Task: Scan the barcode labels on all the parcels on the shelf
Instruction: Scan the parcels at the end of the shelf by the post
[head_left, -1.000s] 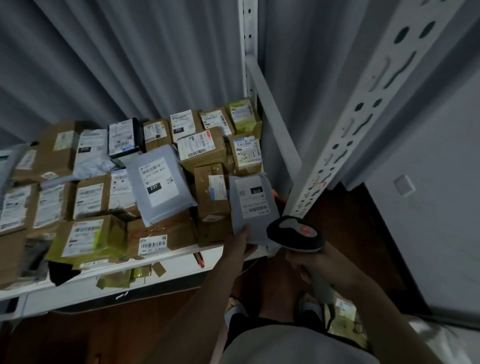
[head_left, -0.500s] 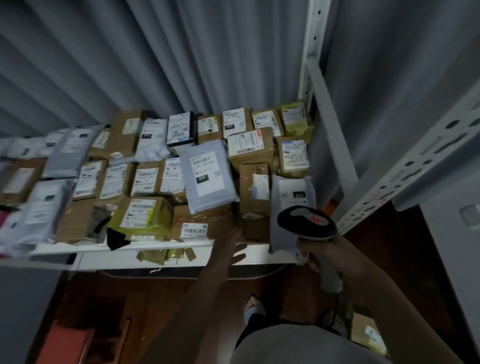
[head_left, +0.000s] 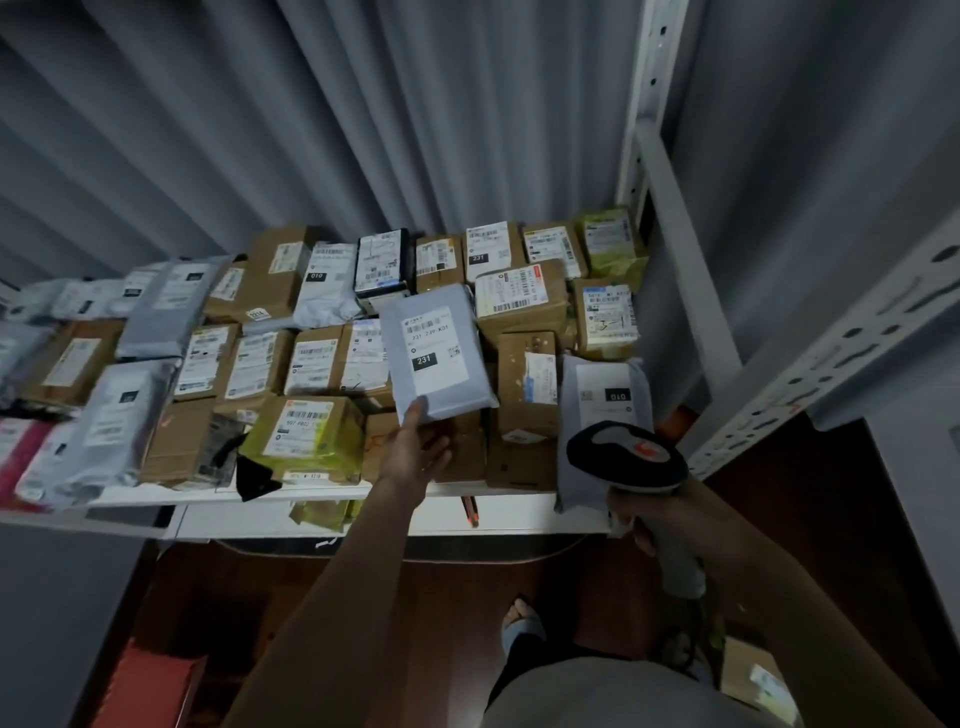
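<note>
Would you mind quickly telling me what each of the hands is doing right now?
Left hand: pinching the lower corner of the grey mailer bag marked 231.
Right hand: closed around the handle of the barcode scanner.

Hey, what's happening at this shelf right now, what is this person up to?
A person is scanning parcels on a white metal shelf crowded with brown cardboard boxes and grey mailer bags. The left hand grips the near edge of a grey plastic mailer labelled 231, thumb on top. The right hand holds a black and grey handheld barcode scanner over another grey mailer labelled 010 at the shelf's right end.
</note>
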